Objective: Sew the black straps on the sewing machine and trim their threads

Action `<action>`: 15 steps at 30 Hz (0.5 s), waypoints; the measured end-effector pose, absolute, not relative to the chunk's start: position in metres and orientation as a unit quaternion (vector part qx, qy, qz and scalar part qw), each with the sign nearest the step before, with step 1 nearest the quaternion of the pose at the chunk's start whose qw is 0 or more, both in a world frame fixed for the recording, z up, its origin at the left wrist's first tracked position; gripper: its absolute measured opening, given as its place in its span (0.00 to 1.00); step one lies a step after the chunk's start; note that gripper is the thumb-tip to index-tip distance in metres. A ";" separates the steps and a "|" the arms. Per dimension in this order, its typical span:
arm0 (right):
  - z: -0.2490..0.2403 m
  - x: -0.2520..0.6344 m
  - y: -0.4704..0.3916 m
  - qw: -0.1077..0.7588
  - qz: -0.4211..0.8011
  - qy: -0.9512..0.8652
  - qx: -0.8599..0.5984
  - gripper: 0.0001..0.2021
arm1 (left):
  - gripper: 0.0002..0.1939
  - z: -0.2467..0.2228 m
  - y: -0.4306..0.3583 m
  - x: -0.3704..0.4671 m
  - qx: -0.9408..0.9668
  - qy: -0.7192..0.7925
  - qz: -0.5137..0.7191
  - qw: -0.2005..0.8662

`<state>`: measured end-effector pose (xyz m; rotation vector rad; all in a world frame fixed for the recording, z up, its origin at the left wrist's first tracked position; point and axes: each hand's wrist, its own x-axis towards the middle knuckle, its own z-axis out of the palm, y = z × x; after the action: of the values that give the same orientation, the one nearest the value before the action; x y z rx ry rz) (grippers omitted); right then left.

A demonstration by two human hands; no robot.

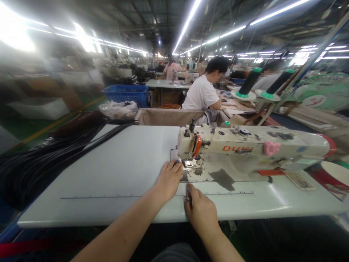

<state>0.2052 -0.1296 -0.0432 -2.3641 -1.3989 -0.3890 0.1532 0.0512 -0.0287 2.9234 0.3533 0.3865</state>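
Note:
My left hand lies with its fingers stretched out on the sewing machine's bed, just left of the needle area. Its fingertips are close to the metal presser foot; whether a workpiece lies under them I cannot tell. Nearer the table's front edge, my right hand is closed, thumb and fingers curled together. A small pointed metal tool pokes out of that grip; most of it is hidden. The white sewing machine has red lettering. On its bed, right of the needle, is a dark grey patch.
A long bundle of black strips hangs over the table's left side. Printed along the white tabletop is a ruler line. Two thread cones stand at the back right. A co-worker sits beyond a fabric-lined bin.

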 end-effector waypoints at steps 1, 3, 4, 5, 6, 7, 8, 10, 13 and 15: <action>-0.044 0.205 -0.129 0.186 -0.144 -0.497 -0.835 0.23 | 0.21 -0.029 0.052 0.154 0.981 0.117 0.130 0.083; -0.045 0.206 -0.129 0.193 -0.155 -0.499 -0.831 0.22 | 0.21 -0.030 0.053 0.154 0.982 0.109 0.134 0.078; -0.045 0.206 -0.129 0.197 -0.159 -0.500 -0.828 0.22 | 0.21 -0.030 0.054 0.154 0.982 0.103 0.136 0.075; -0.045 0.206 -0.129 0.200 -0.161 -0.501 -0.827 0.22 | 0.21 -0.030 0.055 0.154 0.983 0.096 0.138 0.072; -0.045 0.206 -0.130 0.205 -0.163 -0.502 -0.824 0.22 | 0.21 -0.030 0.056 0.154 0.984 0.089 0.138 0.069; -0.044 0.206 -0.130 0.211 -0.164 -0.505 -0.821 0.21 | 0.21 -0.029 0.058 0.154 0.985 0.082 0.137 0.066; -0.043 0.206 -0.131 0.219 -0.165 -0.507 -0.817 0.21 | 0.21 -0.028 0.059 0.154 0.986 0.077 0.134 0.063; -0.042 0.206 -0.132 0.237 -0.169 -0.515 -0.807 0.18 | 0.21 -0.024 0.060 0.154 0.988 0.070 0.126 0.058; -0.041 0.206 -0.134 0.266 -0.176 -0.525 -0.790 0.14 | 0.23 -0.018 0.059 0.153 0.990 0.066 0.111 0.050; -0.041 0.206 -0.135 0.278 -0.180 -0.527 -0.783 0.12 | 0.24 -0.015 0.058 0.152 0.991 0.067 0.102 0.051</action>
<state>0.2060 -0.1351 -0.0412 -2.1008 -1.4146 -0.4839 0.1525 0.0584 -0.0151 3.0170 0.2049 0.3107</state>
